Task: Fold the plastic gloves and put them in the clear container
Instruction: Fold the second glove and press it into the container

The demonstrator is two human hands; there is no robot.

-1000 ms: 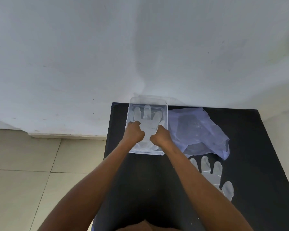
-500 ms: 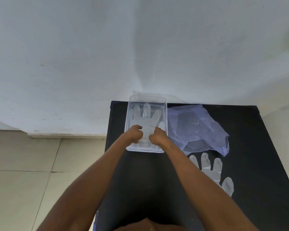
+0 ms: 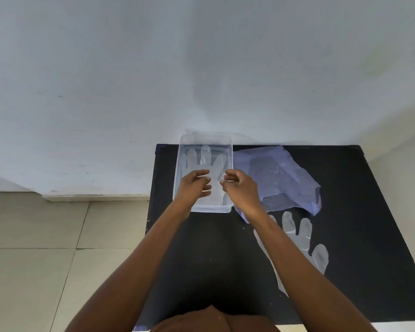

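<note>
Head view: two hands over a box on a black table [image 3: 345, 271].
Left hand [image 3: 194, 188]: fingers curled loosely, holding nothing that I can see.
Box [image 3: 180, 168]: one clear box, under the fingers of both hands.
Glove in box [image 3: 205, 159]: one, lying flat just past the fingertips, not folded.
Right hand [image 3: 240, 189]: fingers curled, maybe pinching the glove; I cannot tell.
Bag [image 3: 280, 178]: one, right of the fingers.
Second glove [image 3: 300, 238]: one, flat, near the right arm.
Left to do: I think both gloves need folding.

Black table [image 3: 345, 188] against white wall [image 3: 130, 68]; beige tiled floor [image 3: 34, 259].
</note>
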